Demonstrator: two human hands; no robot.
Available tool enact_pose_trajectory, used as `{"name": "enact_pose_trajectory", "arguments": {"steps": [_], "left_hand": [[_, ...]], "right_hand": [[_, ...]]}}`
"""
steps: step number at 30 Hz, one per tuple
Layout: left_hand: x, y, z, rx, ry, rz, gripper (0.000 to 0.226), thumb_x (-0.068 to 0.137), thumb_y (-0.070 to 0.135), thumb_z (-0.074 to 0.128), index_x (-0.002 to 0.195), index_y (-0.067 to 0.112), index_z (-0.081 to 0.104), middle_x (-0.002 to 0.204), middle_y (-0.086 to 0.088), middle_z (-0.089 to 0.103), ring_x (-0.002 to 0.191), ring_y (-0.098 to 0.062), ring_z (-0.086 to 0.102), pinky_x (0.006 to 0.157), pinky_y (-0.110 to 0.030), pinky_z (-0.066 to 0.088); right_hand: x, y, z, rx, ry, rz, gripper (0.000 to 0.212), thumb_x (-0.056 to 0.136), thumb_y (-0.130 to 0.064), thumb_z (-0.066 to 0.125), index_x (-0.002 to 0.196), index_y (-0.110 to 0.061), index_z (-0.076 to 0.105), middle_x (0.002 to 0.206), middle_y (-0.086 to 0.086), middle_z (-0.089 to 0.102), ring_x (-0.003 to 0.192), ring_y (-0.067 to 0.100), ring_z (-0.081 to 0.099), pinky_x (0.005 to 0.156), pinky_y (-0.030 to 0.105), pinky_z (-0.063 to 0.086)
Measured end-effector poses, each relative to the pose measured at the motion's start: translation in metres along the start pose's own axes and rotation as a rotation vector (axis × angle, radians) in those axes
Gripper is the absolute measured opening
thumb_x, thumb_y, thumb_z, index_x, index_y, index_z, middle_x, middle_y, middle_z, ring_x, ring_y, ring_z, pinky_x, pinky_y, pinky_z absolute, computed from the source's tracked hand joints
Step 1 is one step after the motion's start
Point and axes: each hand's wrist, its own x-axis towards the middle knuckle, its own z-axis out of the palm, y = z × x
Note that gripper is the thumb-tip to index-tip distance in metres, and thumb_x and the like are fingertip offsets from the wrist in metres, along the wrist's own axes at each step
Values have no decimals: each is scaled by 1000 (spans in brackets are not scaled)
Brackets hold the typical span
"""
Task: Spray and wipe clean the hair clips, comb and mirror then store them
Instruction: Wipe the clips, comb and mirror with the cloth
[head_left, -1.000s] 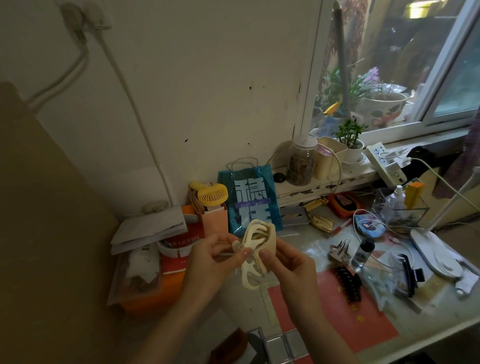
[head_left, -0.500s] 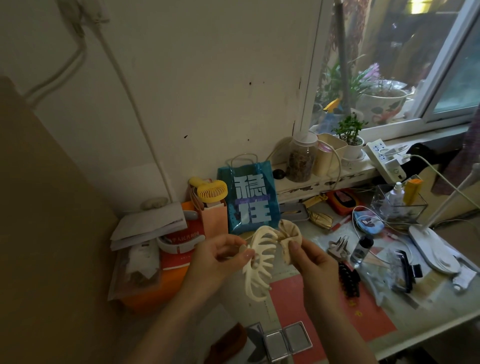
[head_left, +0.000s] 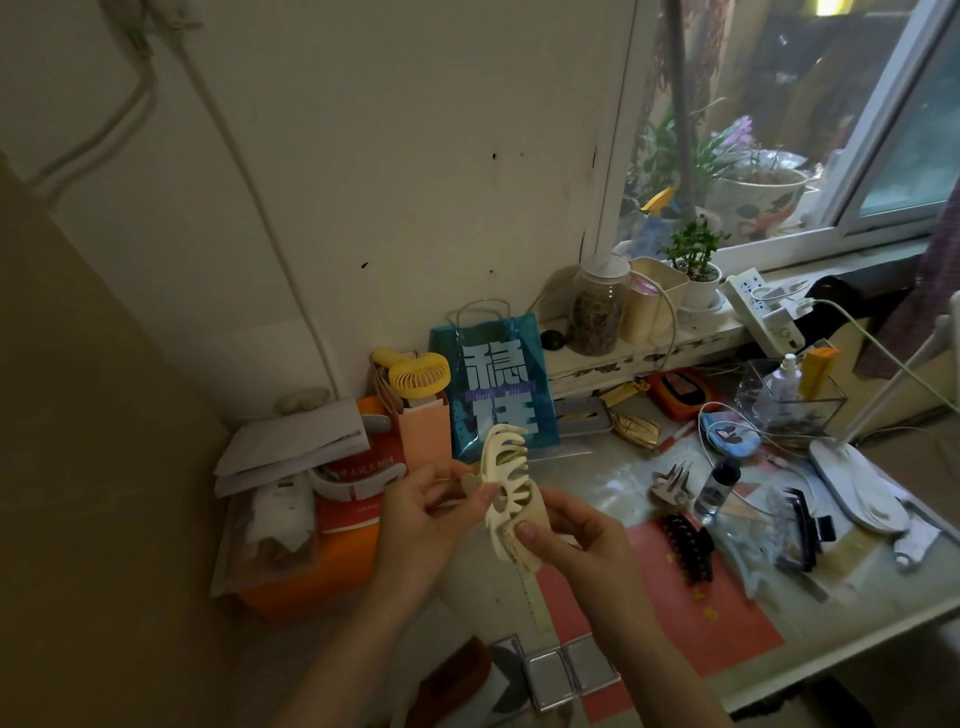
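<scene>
cream claw clip (head_left: 506, 493) held above desk (head_left: 613, 483) | left hand (head_left: 421, 514) pinched on hinge tab, right hand (head_left: 576, 540) pinched on lower body | judged light, rigid, teeth brittle; best gripped by spine

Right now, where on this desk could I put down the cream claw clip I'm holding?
Two bare patches: the glossy desktop between the blue gift bag and the small beige clip, and the front of the red mat, nearer than the black claw clip. The right side around the small spray bottle is crowded.
</scene>
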Motion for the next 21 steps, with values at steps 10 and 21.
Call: {"name": "enact_pose_trajectory", "arguments": {"steps": [10,21], "left_hand": [[-6,-7,9,-41,11,-2,18,76,8,70,92,2,63,84,8,74,80,-7,70,63,-17,55],[-5,-3,12,-57,-11,6,9,78,10,68,86,13,65,80,18,72,79,4,66,62,-9,49]], "right_hand": [[-6,10,-1,-70,111,-80,21,81,-5,65,99,-12,73,89,4,76,84,18,72,68,23,54],[-15,14,-13,13,282,-113,19,83,1,61,96,-7,73,88,6,76,84,16,71,67,20,53]]}}
